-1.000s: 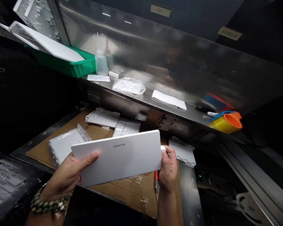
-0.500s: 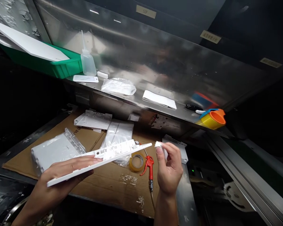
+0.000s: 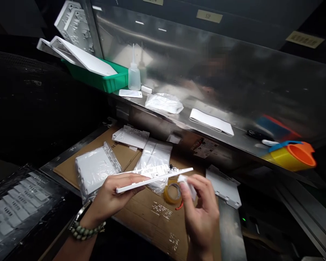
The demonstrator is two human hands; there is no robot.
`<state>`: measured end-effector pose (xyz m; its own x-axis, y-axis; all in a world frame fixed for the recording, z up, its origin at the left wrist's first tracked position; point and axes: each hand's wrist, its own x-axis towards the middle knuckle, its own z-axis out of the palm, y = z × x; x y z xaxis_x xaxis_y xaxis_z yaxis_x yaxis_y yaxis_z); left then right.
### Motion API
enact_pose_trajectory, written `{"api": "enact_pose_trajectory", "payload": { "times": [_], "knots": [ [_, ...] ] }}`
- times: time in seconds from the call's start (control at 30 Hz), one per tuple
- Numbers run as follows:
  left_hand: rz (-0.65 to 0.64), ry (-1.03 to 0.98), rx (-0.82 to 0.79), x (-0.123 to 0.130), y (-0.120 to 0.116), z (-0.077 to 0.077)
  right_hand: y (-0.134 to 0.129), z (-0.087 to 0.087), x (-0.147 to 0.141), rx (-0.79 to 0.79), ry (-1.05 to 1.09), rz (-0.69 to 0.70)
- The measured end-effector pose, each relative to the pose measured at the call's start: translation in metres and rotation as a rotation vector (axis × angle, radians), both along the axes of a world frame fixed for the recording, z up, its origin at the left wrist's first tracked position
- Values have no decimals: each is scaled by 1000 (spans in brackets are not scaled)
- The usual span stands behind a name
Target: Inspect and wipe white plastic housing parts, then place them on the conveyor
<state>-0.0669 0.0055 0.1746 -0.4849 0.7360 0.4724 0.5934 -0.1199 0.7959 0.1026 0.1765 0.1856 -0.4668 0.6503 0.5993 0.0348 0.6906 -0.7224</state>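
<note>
My left hand [image 3: 119, 195] grips a white plastic panel [image 3: 160, 175] by its left end, fingers on top and thumb side below. The panel is seen nearly edge-on, with moulded ribs and clips along its upper face. Close to the panel's right end, my right hand [image 3: 201, 206] pinches a small wad of white cloth [image 3: 187, 184]. Below the panel lies a roll of yellowish tape [image 3: 172, 192] on the cardboard. Of the red air gun [image 3: 180, 206], only a bit of the lever shows; the rest is behind my right hand.
Bagged white panels [image 3: 97, 166] and clear plastic bags [image 3: 154, 156] lie on the cardboard [image 3: 141, 214]. Above, a metal shelf [image 3: 176, 121] carries a green bin [image 3: 114, 83], a squeeze bottle [image 3: 134, 78], a folded white cloth [image 3: 212, 121] and a yellow-orange cup [image 3: 293, 156]. Packed parts [image 3: 19, 206] stand lower left.
My view has swung left, so the scene sits further right. The panel is flatter and edge-on, and the right hand with the cloth is now lower, near the panel's underside.
</note>
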Motion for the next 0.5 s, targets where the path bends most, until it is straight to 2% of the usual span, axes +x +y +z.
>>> {"api": "enact_pose_trajectory", "payload": {
  "times": [0.13,0.23,0.3,0.4,0.47,0.5],
  "knots": [
    [-29,39,-17,2,4,-1,-39,9,-19,3,8,237],
    [-39,78,20,2,4,-4,-46,8,-31,32,13,309],
    [-32,108,39,1,2,-7,-34,4,-34,47,-6,231],
    [4,117,31,-2,-1,-10,-8,-3,-31,29,-17,-11],
    [21,98,33,-3,-2,-10,2,-4,-25,-38,9,-114],
    [24,88,33,-3,-3,-10,3,-3,-23,-96,26,-116]
  ]
}}
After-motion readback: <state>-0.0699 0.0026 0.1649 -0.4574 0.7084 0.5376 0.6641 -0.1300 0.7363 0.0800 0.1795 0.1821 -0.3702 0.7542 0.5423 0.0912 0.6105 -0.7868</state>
